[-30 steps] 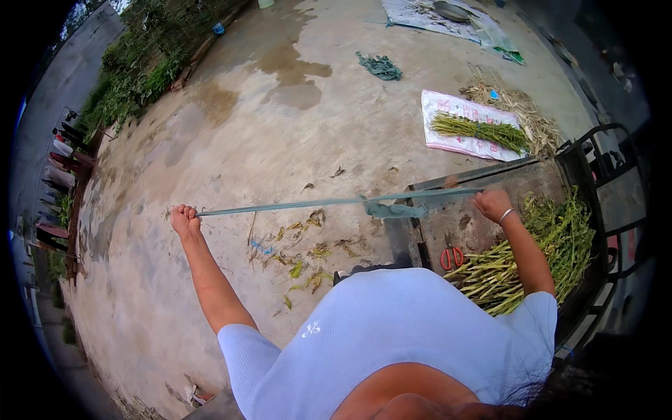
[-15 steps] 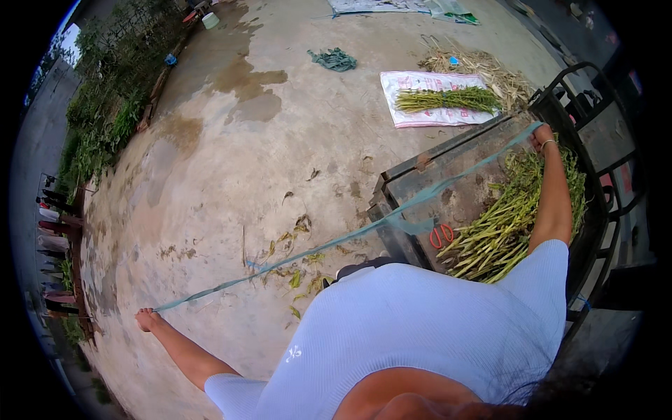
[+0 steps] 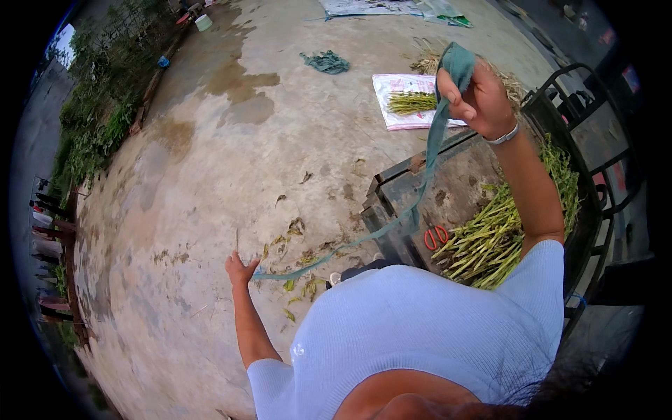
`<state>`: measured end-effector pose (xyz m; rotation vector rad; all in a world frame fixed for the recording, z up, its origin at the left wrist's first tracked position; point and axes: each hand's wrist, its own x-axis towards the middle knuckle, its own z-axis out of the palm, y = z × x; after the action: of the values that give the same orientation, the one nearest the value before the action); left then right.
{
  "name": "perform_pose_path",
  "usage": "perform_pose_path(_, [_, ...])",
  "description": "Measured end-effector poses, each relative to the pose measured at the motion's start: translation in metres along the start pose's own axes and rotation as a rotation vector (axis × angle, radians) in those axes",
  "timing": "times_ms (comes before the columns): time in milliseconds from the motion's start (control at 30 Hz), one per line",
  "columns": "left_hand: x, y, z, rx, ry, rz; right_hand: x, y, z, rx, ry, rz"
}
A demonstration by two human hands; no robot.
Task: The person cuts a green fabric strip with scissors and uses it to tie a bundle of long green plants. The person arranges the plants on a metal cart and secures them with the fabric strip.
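A long blue-green cloth strip [image 3: 329, 256] runs between my two hands, sagging a little in the middle. Raised at the upper right, my right hand [image 3: 484, 101] is closed on one part, and a loop of strip stands over the fingers. My left hand [image 3: 242, 270] is low over the concrete at the left; its thumb sticks out, and the strip's other end meets the palm. Below my right forearm, a heap of green leafy stalks [image 3: 483, 241] lies on the metal cart bed [image 3: 458, 171]. Red-handled scissors [image 3: 435, 237] lie beside the stalks' cut ends.
A white sack [image 3: 382, 85] on the ground bears a bundle of green stalks [image 3: 411, 103], partly behind my right hand. Dry stalks [image 3: 425, 65] lie beyond it. A crumpled green cloth [image 3: 326, 62] is farther left. The cart's black railing [image 3: 614, 108] rises at the right.
My right hand has risen toward me and left, bringing the strip up. My left hand has moved right and inward. The strip, taut before, now hangs slacker.
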<state>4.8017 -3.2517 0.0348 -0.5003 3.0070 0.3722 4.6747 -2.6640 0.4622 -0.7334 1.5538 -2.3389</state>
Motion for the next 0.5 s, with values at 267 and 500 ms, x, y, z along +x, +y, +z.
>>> perform_pose_path(267, [-0.051, 0.393, 0.036, -0.857, -0.396, 0.964, 0.020, -0.020, 0.121, -0.010, -0.209, -0.062])
perform_pose_path(500, [-0.036, 0.428, 0.038, -1.106, -0.973, 0.699, 0.000, -0.055, 0.096, -0.129, -0.104, -0.358])
